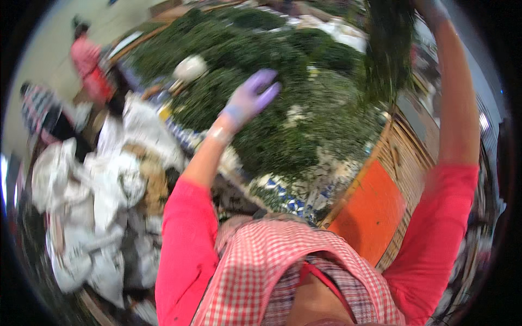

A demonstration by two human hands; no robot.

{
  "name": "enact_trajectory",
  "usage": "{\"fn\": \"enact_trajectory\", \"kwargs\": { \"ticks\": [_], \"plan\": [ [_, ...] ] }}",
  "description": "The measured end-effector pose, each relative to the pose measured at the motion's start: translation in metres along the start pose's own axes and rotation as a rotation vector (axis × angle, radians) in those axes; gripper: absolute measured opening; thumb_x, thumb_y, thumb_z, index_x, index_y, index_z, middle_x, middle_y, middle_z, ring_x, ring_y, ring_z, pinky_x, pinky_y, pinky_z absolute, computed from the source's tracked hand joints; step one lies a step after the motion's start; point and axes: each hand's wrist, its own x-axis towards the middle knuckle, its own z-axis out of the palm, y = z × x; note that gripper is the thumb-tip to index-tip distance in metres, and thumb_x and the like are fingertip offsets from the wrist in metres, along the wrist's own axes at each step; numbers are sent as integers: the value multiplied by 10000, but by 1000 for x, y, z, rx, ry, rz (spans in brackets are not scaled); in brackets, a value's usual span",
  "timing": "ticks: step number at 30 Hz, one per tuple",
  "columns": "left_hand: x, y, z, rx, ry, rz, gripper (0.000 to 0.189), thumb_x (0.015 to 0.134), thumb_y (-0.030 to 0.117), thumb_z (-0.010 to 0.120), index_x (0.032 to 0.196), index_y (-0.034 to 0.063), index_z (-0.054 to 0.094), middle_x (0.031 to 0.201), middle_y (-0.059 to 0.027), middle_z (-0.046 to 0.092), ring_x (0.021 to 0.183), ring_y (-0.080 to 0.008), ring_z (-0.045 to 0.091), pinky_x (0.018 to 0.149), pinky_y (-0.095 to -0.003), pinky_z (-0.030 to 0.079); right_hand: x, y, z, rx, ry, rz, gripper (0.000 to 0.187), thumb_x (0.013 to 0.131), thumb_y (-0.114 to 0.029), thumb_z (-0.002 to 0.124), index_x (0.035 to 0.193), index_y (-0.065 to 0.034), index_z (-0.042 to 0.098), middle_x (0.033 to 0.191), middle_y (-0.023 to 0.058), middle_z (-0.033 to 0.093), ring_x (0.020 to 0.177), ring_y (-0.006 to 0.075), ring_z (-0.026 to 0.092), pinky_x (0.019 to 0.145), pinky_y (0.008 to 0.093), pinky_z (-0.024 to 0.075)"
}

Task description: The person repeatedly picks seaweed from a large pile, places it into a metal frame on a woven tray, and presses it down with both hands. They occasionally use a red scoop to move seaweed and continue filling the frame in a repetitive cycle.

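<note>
My left hand (pixel 253 93), in a thin purple glove, is held over a wide heap of fine dark green stems (pixel 261 134). Its thumb and fingers are apart with nothing between them. High at the upper right, my right hand (pixel 433 11) is partly cut off by the picture's edge. A long dark bunch of the green stems (pixel 387 53) hangs down from it, blurred by motion. How its fingers close around the bunch is hidden. Under the heap's near edge shows a blue and white patterned sheet (pixel 290 199).
An orange panel (pixel 367 212) lies beside slatted wood (pixel 408 155) at right. White sacks (pixel 98 191) are piled at left. On the heap rests a pale rounded object (pixel 190 68). Two other people, one in pink (pixel 87 61), one in stripes (pixel 40 104), stand beyond the sacks.
</note>
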Motion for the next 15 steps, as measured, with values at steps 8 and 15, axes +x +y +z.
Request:
{"fn": "enact_trajectory", "kwargs": {
  "ticks": [8,15],
  "plan": [
    [30,79,67,-209,-236,21,1426,709,513,862,1503,-82,-163,1601,-285,153,1489,-290,182,1214,-325,151,12,30,59,771,66,-142,337,897,-57,672,1229,-2,643,1091,58,705,892,88,638,818,235,513],
    [-104,-7,134,-461,-164,-567,481,1008,482,525,980,22,660,691,-60,666,530,-110,569,496,-245,467,13,63,182,145,233,-163,418,917,-161,638,1317,-52,593,1260,94,652,1082,192,616,963,316,479]
  ]
}}
